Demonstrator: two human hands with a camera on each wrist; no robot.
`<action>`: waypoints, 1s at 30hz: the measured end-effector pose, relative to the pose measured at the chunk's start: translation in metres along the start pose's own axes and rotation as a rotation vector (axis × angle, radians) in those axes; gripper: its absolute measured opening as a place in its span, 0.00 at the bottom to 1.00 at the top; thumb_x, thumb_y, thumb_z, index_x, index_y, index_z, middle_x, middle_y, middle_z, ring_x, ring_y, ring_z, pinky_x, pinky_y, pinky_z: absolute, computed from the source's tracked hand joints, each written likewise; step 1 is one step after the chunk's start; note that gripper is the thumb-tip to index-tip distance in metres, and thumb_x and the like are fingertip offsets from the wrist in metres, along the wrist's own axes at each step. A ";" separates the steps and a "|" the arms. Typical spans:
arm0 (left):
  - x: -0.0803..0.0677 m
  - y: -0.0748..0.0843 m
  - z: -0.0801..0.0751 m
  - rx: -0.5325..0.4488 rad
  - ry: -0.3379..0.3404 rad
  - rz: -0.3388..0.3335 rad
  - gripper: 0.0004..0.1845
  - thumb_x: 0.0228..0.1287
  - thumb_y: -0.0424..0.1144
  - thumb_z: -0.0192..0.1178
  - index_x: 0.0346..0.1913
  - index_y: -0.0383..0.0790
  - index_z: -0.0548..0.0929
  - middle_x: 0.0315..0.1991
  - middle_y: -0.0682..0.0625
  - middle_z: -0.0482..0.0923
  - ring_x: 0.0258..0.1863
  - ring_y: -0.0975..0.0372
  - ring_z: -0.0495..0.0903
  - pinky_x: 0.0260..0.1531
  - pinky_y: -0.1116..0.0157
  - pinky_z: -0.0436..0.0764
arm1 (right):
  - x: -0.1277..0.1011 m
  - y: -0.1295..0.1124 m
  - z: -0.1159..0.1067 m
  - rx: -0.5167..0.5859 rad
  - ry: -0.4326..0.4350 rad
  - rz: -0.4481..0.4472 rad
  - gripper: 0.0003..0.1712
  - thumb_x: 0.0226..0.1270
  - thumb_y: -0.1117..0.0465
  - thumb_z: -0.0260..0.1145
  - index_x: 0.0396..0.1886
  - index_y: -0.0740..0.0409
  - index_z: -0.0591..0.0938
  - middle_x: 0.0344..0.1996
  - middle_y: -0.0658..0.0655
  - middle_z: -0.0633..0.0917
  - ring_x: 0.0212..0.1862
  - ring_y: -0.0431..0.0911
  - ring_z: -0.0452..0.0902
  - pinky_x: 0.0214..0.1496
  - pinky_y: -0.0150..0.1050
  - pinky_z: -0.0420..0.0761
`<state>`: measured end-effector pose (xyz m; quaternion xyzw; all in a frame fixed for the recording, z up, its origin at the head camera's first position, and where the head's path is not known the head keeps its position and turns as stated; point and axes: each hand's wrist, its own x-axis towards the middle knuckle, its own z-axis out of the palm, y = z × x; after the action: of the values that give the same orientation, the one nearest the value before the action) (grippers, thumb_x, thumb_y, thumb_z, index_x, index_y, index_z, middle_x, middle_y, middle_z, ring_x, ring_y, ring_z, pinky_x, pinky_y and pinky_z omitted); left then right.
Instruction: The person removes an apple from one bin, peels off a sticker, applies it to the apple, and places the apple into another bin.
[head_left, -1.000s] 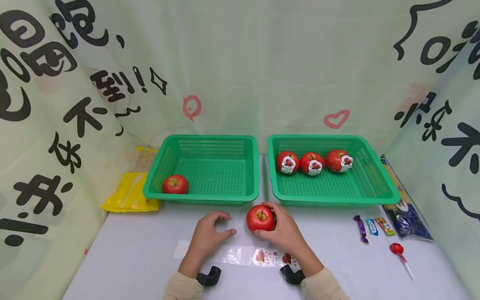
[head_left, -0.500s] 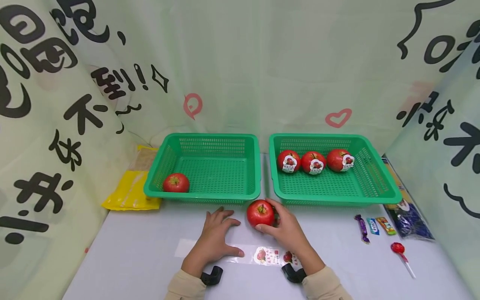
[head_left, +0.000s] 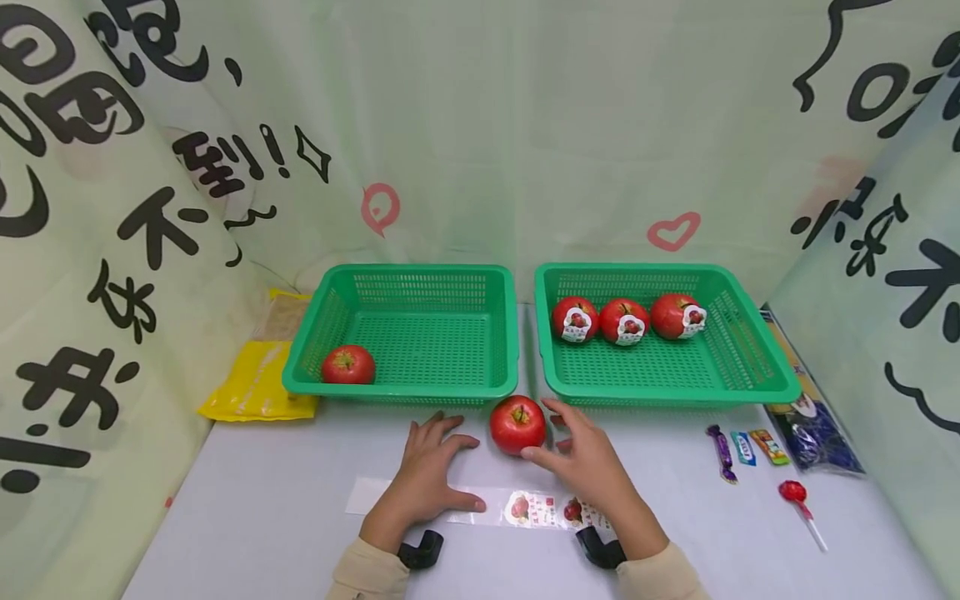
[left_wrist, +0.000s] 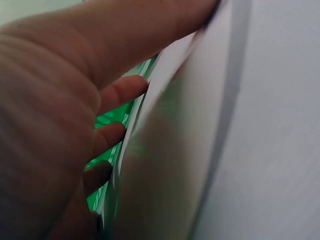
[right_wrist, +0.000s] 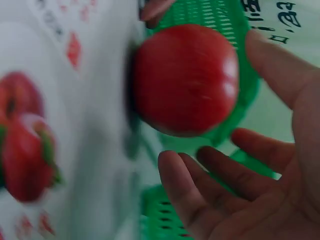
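Note:
A red apple (head_left: 517, 425) without a sticker sits on the white table, just in front of the gap between two green baskets. Beside it is my right hand (head_left: 592, 471), fingers spread and half bent; the right wrist view shows a gap between most of the fingers and the apple (right_wrist: 185, 80). My left hand (head_left: 423, 479) lies spread out to the left of the apple, thumb over a clear strip (head_left: 480, 518) of labels. On that strip, two apple-picture stickers (head_left: 531, 509) show near my right wrist. Close up, the left wrist view has the strip's blurred film (left_wrist: 165, 150) by the fingers.
The left basket (head_left: 420, 390) holds one plain apple (head_left: 348, 365). Three stickered apples (head_left: 624, 322) sit in the right basket (head_left: 675, 397). A yellow bag (head_left: 258, 379) lies far left. At right are small wrapped candies (head_left: 742, 448), a lollipop (head_left: 795, 493) and a dark blue bag (head_left: 817, 437).
My right hand has loosened from the apple and drawn back to the right. My left hand has turned and spread onto the table, its thumb coming down over the strip.

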<state>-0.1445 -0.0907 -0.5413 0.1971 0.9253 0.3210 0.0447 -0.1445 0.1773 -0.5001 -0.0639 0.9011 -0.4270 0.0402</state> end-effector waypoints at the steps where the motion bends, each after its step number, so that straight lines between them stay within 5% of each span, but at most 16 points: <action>1: 0.000 0.000 0.000 0.001 -0.001 0.000 0.43 0.38 0.56 0.88 0.61 0.46 0.84 0.77 0.40 0.67 0.81 0.38 0.56 0.78 0.27 0.47 | -0.004 -0.003 -0.003 -0.041 0.014 -0.010 0.36 0.63 0.48 0.80 0.68 0.54 0.80 0.59 0.58 0.85 0.52 0.50 0.84 0.50 0.41 0.89; 6: -0.002 0.000 0.001 -0.005 -0.012 -0.001 0.43 0.39 0.57 0.87 0.61 0.47 0.84 0.77 0.42 0.67 0.82 0.39 0.55 0.79 0.29 0.46 | -0.020 -0.011 -0.005 -0.144 -0.079 -0.120 0.06 0.67 0.59 0.77 0.40 0.50 0.87 0.31 0.43 0.82 0.34 0.35 0.74 0.36 0.31 0.78; 13: -0.001 -0.003 -0.001 -0.031 -0.014 0.010 0.44 0.39 0.56 0.87 0.63 0.48 0.84 0.78 0.43 0.66 0.83 0.39 0.53 0.80 0.29 0.45 | -0.020 -0.005 0.019 -0.242 -0.313 -0.358 0.10 0.65 0.66 0.76 0.45 0.52 0.89 0.35 0.43 0.82 0.39 0.33 0.76 0.44 0.34 0.83; 24: -0.002 -0.004 -0.006 0.015 -0.033 0.019 0.44 0.40 0.56 0.87 0.64 0.47 0.83 0.78 0.43 0.68 0.82 0.39 0.56 0.81 0.32 0.50 | -0.024 -0.006 0.035 -0.429 -0.265 -0.438 0.12 0.62 0.65 0.78 0.35 0.49 0.82 0.35 0.44 0.73 0.39 0.38 0.74 0.44 0.35 0.83; 30: -0.002 -0.005 -0.006 0.013 -0.037 0.016 0.45 0.39 0.55 0.87 0.64 0.47 0.84 0.79 0.43 0.68 0.82 0.40 0.56 0.81 0.33 0.50 | -0.025 -0.006 0.034 -0.407 -0.269 -0.414 0.13 0.63 0.64 0.78 0.36 0.49 0.80 0.34 0.43 0.74 0.41 0.38 0.73 0.45 0.35 0.82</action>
<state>-0.1452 -0.0981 -0.5396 0.2105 0.9248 0.3116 0.0581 -0.1151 0.1513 -0.5168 -0.3085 0.9225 -0.2248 0.0578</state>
